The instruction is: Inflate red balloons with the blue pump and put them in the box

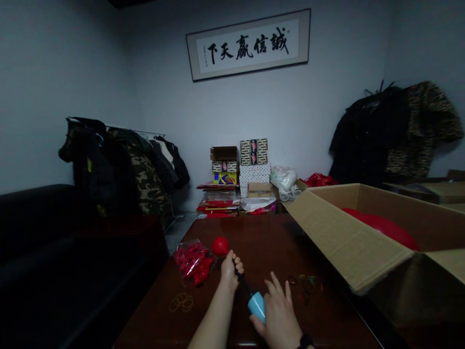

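Observation:
My left hand (230, 269) is closed around the neck of a small red balloon (220, 245) fitted on the black nozzle of a hand pump. My right hand (278, 315) grips the light blue pump body (256, 305) from the side, with its fingers partly stretched out above it. Both hands are over the dark wooden table (261, 242). A clear bag of red balloons (192, 261) lies just left of my left hand.
Several rubber bands lie on the table: yellowish ones (181, 302) at the left, coloured ones (305, 283) at the right. A big open cardboard box (363, 232) holding inflated red balloons (385, 229) stands at the right. A dark sofa (54, 252), clothes racks and stacked boxes (240, 174) fill the room.

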`<state>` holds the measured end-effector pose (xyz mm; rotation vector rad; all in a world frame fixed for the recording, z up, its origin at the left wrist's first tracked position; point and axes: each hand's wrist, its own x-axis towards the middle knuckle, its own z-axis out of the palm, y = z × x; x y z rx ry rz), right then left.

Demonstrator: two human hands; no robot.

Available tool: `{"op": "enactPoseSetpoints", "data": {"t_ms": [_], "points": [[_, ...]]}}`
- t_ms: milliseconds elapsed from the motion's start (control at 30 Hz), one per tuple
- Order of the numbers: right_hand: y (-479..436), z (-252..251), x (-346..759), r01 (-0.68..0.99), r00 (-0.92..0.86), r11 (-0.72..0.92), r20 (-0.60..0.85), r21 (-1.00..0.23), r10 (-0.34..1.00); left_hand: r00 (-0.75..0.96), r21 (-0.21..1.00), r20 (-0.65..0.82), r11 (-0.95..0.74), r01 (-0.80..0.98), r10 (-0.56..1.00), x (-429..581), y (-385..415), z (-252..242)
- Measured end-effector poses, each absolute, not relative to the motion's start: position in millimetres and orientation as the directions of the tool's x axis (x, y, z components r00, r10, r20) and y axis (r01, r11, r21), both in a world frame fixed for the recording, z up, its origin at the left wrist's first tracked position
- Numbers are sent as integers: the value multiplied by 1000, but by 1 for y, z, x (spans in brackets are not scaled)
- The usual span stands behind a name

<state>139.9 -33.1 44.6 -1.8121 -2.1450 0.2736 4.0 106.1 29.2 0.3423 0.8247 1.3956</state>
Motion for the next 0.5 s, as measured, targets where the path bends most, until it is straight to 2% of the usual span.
{"op": "enactPoseSetpoints", "data": {"t_ms": [167,367,500], "points": [[-47,28,160,898,-208,228,95,-377,974,-70,623,-312,148,-768,948,-16,117,44],[-52,3,167,903,-112,137,85,-408,990,-35,611,-277,148,-778,960,-20,115,47],[-52,9,166,868,-151,157,51,-471,987,-32,586,-251,126,-800,967,-17,110,51]]}}
